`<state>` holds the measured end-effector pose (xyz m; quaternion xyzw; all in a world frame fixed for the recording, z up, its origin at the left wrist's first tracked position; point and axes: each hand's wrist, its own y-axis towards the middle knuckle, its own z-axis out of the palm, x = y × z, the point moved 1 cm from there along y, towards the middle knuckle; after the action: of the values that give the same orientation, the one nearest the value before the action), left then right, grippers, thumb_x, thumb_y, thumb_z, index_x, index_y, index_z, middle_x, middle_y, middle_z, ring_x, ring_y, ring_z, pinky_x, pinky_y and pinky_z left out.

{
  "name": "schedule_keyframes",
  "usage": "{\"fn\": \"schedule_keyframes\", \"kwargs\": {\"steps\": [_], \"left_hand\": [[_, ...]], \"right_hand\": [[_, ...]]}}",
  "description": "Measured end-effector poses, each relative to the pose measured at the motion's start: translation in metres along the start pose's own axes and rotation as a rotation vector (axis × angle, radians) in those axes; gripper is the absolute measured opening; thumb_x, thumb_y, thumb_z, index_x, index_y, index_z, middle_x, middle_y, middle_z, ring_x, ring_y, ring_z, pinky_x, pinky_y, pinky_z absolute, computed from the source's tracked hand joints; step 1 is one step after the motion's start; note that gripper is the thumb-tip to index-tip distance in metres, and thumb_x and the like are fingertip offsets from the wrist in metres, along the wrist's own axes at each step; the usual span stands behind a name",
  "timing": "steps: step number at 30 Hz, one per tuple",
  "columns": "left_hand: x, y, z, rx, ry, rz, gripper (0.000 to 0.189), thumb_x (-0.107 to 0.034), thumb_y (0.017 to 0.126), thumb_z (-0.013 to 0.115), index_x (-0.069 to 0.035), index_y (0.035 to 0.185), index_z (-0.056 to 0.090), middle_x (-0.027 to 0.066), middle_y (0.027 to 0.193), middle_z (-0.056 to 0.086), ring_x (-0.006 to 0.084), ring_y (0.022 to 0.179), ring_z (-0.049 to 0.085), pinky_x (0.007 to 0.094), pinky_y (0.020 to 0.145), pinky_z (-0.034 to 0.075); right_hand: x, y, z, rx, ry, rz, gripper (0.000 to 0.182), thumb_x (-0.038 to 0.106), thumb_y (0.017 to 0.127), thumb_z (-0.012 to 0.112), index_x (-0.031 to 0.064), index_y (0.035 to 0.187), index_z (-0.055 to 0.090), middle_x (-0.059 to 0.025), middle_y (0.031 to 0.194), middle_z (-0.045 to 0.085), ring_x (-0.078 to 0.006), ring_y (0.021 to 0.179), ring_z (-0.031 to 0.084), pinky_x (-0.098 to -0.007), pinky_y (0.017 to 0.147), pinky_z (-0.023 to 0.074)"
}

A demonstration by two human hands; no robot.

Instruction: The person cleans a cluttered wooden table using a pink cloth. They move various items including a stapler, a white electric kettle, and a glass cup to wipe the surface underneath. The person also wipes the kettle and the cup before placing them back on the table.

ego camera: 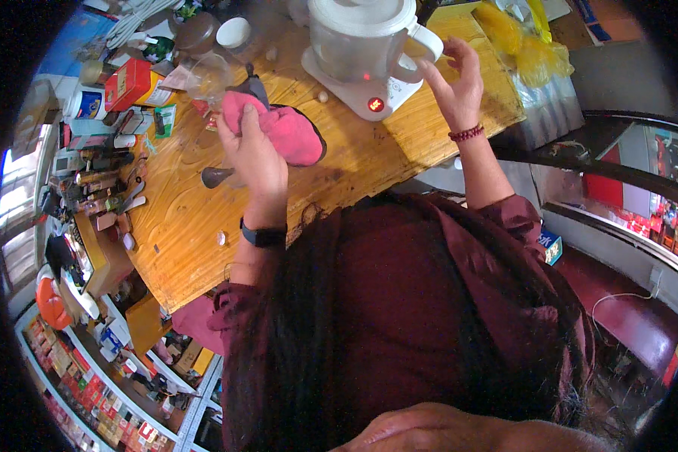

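Observation:
My left hand (257, 150), with a dark watch on its wrist, grips a bunched pink cloth (294, 135) with dark edging, over the wooden table. A dark grey piece (251, 87) sticks out behind the cloth; whether it belongs to it I cannot tell. Below my left hand shows a dark rounded end (214, 177) of something partly hidden. My right hand (460, 85), wearing a beaded bracelet, has its fingers apart beside the white handle of a clear electric kettle (353, 53). Contact with the handle is unclear. The kettle sits on a white heating base (384, 101) with a lit red display.
Boxes, including a red box (127, 85), jars and small items crowd the left side of the wooden table (186, 237). A white cup (233, 33) stands at the back. Yellow plastic bags (520, 45) lie at right. Shelves with packets (90, 390) stand at lower left.

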<state>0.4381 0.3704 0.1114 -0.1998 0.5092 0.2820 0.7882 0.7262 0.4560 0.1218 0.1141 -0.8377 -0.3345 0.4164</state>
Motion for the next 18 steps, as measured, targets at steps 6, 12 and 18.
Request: {"fn": "schedule_keyframes", "kwargs": {"steps": [6, 12, 18], "left_hand": [[0.029, 0.039, 0.042, 0.111, 0.345, 0.053, 0.031, -0.006, 0.087, 0.057, -0.002, 0.117, 0.050, 0.0054, 0.102, 0.056, 0.0150, 0.090, 0.054, 0.0317, 0.079, 0.047], [0.121, 0.073, 0.055, 0.510, 1.116, 0.201, 0.057, -0.004, 0.081, 0.050, 0.003, 0.135, 0.035, 0.0323, 0.124, 0.052, 0.0463, 0.111, 0.053, 0.0483, 0.095, 0.043], [0.111, 0.059, 0.053, 0.574, 1.236, 0.438, 0.043, -0.002, 0.082, 0.051, 0.007, 0.123, 0.043, 0.0317, 0.112, 0.056, 0.0471, 0.102, 0.055, 0.0495, 0.090, 0.044]], "right_hand": [[-0.015, 0.015, 0.027, 0.244, 0.384, 0.342, 0.046, 0.035, 0.079, 0.078, -0.0022, 0.103, 0.063, -0.0081, 0.082, 0.068, -0.0153, 0.074, 0.065, -0.0290, 0.065, 0.0518], [-0.023, 0.008, 0.035, 0.211, 0.472, 0.356, 0.032, 0.029, 0.083, 0.076, 0.0025, 0.087, 0.059, -0.0014, 0.069, 0.062, -0.0086, 0.061, 0.057, -0.0263, 0.053, 0.0465], [-0.023, 0.004, 0.035, 0.151, 0.386, 0.252, 0.032, 0.028, 0.084, 0.075, 0.0012, 0.085, 0.057, -0.0028, 0.070, 0.061, -0.0091, 0.064, 0.056, -0.0266, 0.057, 0.0465]]}}
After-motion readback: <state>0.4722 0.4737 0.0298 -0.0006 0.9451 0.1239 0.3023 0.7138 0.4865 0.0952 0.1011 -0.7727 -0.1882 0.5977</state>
